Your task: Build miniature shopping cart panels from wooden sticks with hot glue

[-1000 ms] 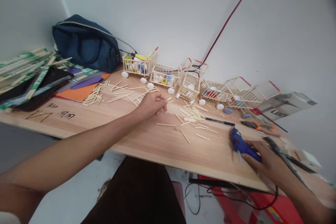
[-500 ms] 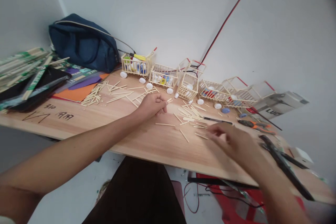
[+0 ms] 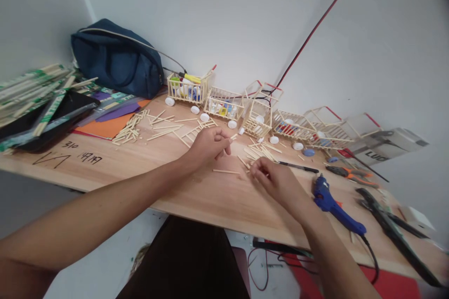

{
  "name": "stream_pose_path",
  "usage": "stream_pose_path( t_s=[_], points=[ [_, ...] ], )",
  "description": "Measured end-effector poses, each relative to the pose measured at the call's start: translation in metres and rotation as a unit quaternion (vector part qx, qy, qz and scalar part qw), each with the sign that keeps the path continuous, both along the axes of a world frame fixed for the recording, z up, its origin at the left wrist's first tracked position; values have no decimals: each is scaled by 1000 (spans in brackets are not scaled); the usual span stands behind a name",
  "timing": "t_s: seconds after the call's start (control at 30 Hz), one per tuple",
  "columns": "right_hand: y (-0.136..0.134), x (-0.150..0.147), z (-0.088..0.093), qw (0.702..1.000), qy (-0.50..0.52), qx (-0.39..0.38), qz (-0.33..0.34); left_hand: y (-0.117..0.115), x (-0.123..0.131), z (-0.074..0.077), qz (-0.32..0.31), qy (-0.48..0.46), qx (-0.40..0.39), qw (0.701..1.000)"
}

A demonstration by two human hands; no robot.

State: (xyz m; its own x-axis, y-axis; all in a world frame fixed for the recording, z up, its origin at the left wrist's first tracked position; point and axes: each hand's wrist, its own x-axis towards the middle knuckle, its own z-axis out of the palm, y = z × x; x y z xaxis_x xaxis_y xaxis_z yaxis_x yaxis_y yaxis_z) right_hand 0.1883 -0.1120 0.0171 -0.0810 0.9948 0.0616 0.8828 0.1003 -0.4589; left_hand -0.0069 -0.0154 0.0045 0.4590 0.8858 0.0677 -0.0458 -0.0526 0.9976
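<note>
My left hand [image 3: 211, 144] hovers over the middle of the table with its fingers curled in a pinch. Short wooden sticks [image 3: 234, 137] poke out past its fingertips. To the right, my right hand [image 3: 269, 175] is closed low over the tabletop, fingertips together. What it grips, if anything, is hidden. A heap of cut sticks [image 3: 261, 151] lies just behind it, partly covered by the hand. One loose stick [image 3: 226, 171] rests on the wood between both hands. Behind my left hand lies a small ladder-like stick frame [image 3: 189, 136].
Several stick-built carts [image 3: 224, 103] with white wheels line the wall. On the right lie a blue glue gun [image 3: 333, 205], orange-handled pliers [image 3: 352, 175] and a long black tool [image 3: 396, 233]. A blue bag [image 3: 119, 63], orange paper [image 3: 105, 127] and another stick pile [image 3: 130, 128] occupy the left.
My right hand has moved left, closer to my left hand, uncovering the glue gun. My left hand keeps its pinch on the sticks. The view has shifted slightly.
</note>
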Motion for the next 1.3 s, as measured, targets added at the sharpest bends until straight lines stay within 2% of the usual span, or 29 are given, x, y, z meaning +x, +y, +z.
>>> stream_pose_path(
  t_s=[0.13, 0.23, 0.3, 0.4, 0.53, 0.73, 1.3],
  points=[
    [29, -8, 1, 978, 175, 105, -43, 1, 0, -2, -4, -9, 12, 1000],
    [43, -20, -5, 948, 288, 122, -62, 3, 0, -6, -6, -8, 19, 1000],
    [46, -25, -9, 939, 317, 118, -66, 5, 0, -8, -8, -9, 20, 1000],
    [43, -25, -12, 942, 297, 134, -76, 6, 0, -10, -11, -17, 19, 1000],
    [37, -22, -11, 956, 216, 174, -93, 4, 1, -8, -17, -18, 6, 1000],
    [35, -28, -12, 965, 140, 208, -79, 2, 2, -7, -22, -19, -4, 1000],
    [36, -33, -12, 965, 132, 217, -65, 0, 3, -4, -20, -7, -11, 1000]
  ],
)
